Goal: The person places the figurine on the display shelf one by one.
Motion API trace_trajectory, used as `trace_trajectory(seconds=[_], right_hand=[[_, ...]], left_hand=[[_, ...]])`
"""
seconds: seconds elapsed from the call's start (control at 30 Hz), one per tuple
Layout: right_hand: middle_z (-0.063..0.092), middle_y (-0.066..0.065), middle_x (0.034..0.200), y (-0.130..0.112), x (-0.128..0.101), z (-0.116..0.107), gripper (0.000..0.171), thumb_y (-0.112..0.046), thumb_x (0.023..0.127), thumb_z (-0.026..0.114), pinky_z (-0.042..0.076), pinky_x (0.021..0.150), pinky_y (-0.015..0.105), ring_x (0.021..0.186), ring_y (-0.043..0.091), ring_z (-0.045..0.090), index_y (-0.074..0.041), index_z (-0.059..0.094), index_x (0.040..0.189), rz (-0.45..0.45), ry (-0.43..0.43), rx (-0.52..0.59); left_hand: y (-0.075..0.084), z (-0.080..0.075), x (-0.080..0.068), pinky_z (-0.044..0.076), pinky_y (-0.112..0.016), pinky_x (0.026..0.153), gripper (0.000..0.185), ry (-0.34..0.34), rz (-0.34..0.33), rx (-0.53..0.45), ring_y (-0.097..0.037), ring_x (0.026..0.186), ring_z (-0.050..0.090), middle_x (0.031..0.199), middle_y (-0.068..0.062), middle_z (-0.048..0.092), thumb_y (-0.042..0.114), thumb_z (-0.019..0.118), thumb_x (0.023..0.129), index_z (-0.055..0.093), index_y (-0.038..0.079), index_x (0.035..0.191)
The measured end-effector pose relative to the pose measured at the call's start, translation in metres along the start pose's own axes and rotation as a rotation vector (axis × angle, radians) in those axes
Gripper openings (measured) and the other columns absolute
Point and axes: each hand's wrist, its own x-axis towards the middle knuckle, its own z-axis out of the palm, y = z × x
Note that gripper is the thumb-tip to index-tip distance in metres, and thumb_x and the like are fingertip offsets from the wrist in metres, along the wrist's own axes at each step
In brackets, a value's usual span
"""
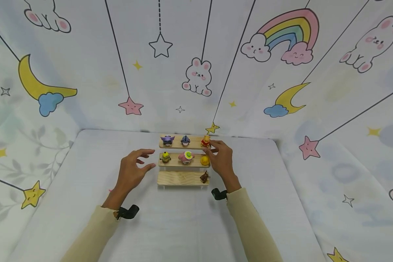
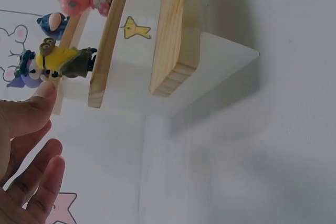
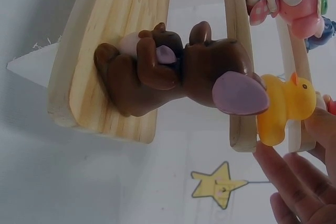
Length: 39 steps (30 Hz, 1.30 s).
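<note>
My right hand (image 1: 222, 156) is at the right end of a three-step wooden display stand (image 1: 175, 178). Its thumb and index finger pinch a yellow bear figurine (image 1: 205, 141) in a red shirt on the top step. In the right wrist view, only a red sliver of that bear shows beside the thumb. A yellow duck (image 3: 281, 109) sits on the middle step, close to these fingers. My left hand (image 1: 131, 169) is held beside the stand's left end, thumb and fingers apart, holding nothing. Nearest to it stands a yellow-and-green goggled figurine (image 2: 62, 60).
A purple eared figurine (image 1: 167, 140) and a blue one (image 1: 185, 141) share the top step. On the middle step is a pink-hooded figurine (image 1: 186, 157). A brown figurine (image 3: 181, 74) with pink ears occupies the bottom step's right end. A patterned cloth backdrop (image 1: 170, 87) rises behind.
</note>
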Motion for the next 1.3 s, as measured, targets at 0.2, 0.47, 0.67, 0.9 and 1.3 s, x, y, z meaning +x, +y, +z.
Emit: trace_trajectory(seconds=[0.2,0.47,0.67,0.9,1.3], right_hand=[[0.072,0.013,0.133,-0.001,-0.001,-0.001,0.053,-0.041,0.097,0.075,0.065,0.086,0.042,0.1,0.03,0.078,-0.01,0.071,0.14,0.002,-0.003,0.001],[0.072,0.013,0.133,0.001,-0.001,0.0,0.053,-0.04,0.097,0.075,0.064,0.086,0.045,0.1,0.03,0.079,-0.009,0.07,0.14,0.003,0.0,0.008],[0.072,0.014,0.133,0.0,-0.001,0.001,0.052,-0.038,0.097,0.076,0.064,0.087,0.045,0.101,0.031,0.078,-0.008,0.07,0.14,0.007,-0.001,0.0],[0.071,0.014,0.135,-0.001,0.0,-0.001,0.052,-0.036,0.098,0.076,0.064,0.086,0.044,0.1,0.03,0.078,-0.007,0.07,0.14,0.009,-0.002,-0.008],[0.071,0.015,0.135,0.001,-0.001,0.001,0.052,-0.035,0.097,0.077,0.063,0.088,0.049,0.099,0.032,0.078,-0.006,0.07,0.139,-0.002,0.012,0.011]], left_hand=[[-0.006,-0.015,-0.008,0.062,-0.043,0.081,0.056,0.012,-0.009,0.045,-0.023,0.107,0.071,0.128,-0.004,0.077,0.005,0.093,0.081,0.074,0.017,0.132],[-0.015,-0.033,-0.018,0.06,-0.027,0.08,0.055,0.019,-0.022,0.1,-0.027,0.105,0.072,0.126,-0.008,0.077,0.005,0.093,0.08,0.074,0.015,0.131],[-0.025,-0.045,-0.027,0.052,-0.012,0.08,0.053,0.031,-0.051,0.108,-0.028,0.103,0.073,0.126,-0.009,0.077,0.006,0.092,0.082,0.075,0.015,0.13],[-0.035,-0.06,-0.039,0.049,-0.007,0.08,0.051,0.053,-0.068,0.138,-0.027,0.099,0.071,0.123,-0.012,0.077,0.005,0.093,0.081,0.076,0.015,0.129],[-0.046,-0.083,-0.061,0.046,-0.008,0.078,0.048,0.026,-0.166,0.216,-0.037,0.101,0.072,0.122,-0.016,0.077,0.01,0.092,0.084,0.077,0.016,0.129]])
